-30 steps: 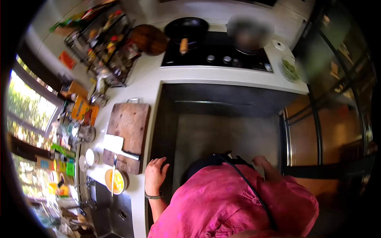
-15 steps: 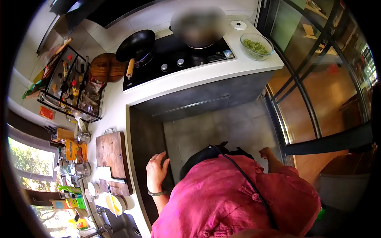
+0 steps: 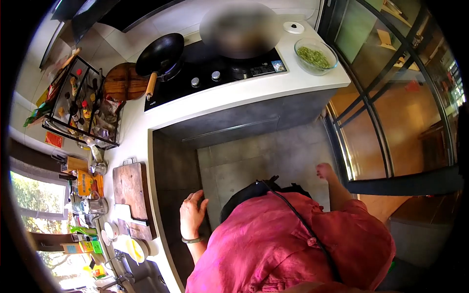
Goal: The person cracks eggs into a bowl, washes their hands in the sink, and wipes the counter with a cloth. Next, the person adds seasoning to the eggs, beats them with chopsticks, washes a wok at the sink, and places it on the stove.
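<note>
My left hand point(image 3: 193, 213) hangs in front of the dark cabinet face, right of the counter's inner edge. Its fingers are loosely bent and apart, with nothing in them. A bracelet sits on the wrist. The nearest items on the counter are the wooden cutting board point(image 3: 131, 183) and a cleaver point(image 3: 124, 213) lying across its lower part. My right hand point(image 3: 324, 172) is held out over the floor near the glass door, touching nothing. Its fingers look curled in, slightly blurred, and no object shows in them.
A black wok point(image 3: 161, 53) and a blurred-out pan sit on the cooktop point(image 3: 215, 88). Beside it stands a glass bowl point(image 3: 315, 68) of chopped greens and a white lid point(image 3: 293, 28). At left are a bottle rack point(image 3: 82, 134) and a bowl with yellow contents point(image 3: 145, 250).
My right hand has swung up and forward, its fingers curling in. My left hand stays almost in place. The counter and cooktop have shifted slightly left in view.
</note>
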The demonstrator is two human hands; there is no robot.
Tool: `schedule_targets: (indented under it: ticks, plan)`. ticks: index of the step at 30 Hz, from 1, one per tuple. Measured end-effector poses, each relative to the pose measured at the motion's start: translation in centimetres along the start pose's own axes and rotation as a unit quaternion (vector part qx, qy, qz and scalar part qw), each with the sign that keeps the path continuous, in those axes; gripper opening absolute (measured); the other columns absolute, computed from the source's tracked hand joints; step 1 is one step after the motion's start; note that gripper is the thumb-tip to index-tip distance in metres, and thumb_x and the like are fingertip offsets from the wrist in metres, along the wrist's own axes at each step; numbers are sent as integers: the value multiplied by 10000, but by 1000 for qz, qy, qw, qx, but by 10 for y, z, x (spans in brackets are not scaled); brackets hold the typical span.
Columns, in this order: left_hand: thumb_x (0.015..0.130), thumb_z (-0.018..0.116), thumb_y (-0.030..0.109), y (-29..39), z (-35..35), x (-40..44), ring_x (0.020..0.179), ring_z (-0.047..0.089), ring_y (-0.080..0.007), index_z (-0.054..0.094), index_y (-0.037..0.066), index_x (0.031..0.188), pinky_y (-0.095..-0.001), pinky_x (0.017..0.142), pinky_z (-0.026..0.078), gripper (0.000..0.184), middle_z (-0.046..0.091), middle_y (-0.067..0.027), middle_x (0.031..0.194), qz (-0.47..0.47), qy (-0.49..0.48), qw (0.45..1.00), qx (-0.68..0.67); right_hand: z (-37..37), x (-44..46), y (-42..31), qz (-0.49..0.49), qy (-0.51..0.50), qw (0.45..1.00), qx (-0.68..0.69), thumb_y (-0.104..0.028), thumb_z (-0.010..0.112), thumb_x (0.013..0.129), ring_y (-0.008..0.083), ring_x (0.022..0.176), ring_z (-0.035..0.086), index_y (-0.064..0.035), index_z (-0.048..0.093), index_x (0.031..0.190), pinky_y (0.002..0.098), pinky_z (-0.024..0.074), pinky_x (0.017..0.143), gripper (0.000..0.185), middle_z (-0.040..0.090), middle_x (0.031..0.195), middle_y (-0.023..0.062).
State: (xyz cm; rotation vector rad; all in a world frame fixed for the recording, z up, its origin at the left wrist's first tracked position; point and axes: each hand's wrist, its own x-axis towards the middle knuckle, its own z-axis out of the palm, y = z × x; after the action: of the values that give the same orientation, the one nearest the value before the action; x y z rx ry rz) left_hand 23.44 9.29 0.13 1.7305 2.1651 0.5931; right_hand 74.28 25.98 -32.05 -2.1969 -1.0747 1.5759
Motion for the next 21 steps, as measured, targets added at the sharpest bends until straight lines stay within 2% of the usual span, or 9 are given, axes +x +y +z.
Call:
schedule_targets:
  ticks: [2,4,6,10,13,17,19,21]
  plan:
    - [745,655,149,2,1,2,835,592,-334,606,33,1002,-388,693,478,286,618,-144,913,-19,-10,1000,12,-12,36,-27,-66,23,995,72,-221,568,824,153,525,553,-67,575,831,302,443,431,154,548,645,44]
    - [746,655,153,5,4,5,833,590,-336,605,32,1001,-390,691,477,287,617,-144,913,-26,-8,1000,13,-31,45,-79,-104,43,991,72,-236,566,840,165,565,566,-78,549,913,311,460,466,176,564,697,45]
    - [746,656,156,7,8,8,831,589,-338,604,30,1000,-393,689,476,288,616,-144,913,-32,-9,999,14,-45,42,-132,-93,47,976,191,-279,568,853,182,651,587,-69,521,1014,330,499,546,269,591,801,66]
    - [745,658,156,16,17,24,821,588,-339,599,30,1003,-394,681,475,293,612,-146,906,-39,-15,999,13,-63,38,-210,-113,35,953,279,-393,575,843,239,853,583,-35,459,1161,381,514,743,493,574,993,132]
    - [742,661,154,24,26,42,818,588,-338,595,31,1003,-393,678,475,296,611,-147,897,-36,-25,999,5,-73,44,-253,-142,14,927,347,-451,561,836,261,926,565,-31,406,1213,386,506,762,586,550,1062,156]
    - [740,663,152,29,33,72,822,589,-332,591,26,997,-387,676,476,295,608,-147,890,-25,-51,998,-24,-87,47,-316,-135,1,895,425,-507,535,833,283,960,551,-29,318,1281,401,504,775,689,508,1126,205]
    - [742,662,155,27,35,90,823,589,-332,590,22,995,-386,677,476,294,608,-148,894,-3,-57,998,-12,-94,48,-346,-161,11,854,494,-515,505,846,330,979,542,-52,207,1351,433,509,767,748,439,1181,265]
    - [745,661,158,24,37,113,824,590,-331,589,19,993,-386,678,476,294,607,-148,897,22,-67,997,-2,-102,63,-369,-161,25,855,492,-527,507,839,351,992,531,-56,165,1367,445,510,773,786,387,1213,287]
